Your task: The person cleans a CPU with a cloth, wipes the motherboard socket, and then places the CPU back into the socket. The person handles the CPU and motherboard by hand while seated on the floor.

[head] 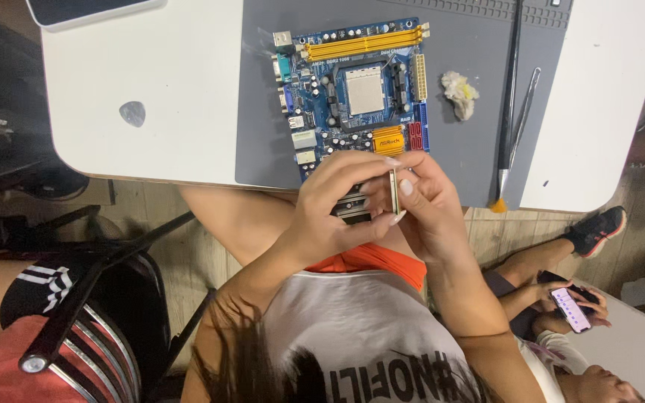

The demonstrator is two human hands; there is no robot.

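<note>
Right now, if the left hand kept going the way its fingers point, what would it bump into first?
Probably the right hand: the left hand points toward it, and both pinch the same small chip held on edge. Depth is hard to judge.

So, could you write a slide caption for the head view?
Both hands hold a thin chip edge-on above a blue circuit board on a grey mat.

White sleeveless top with black lettering, orange shorts, long pale nails
</note>
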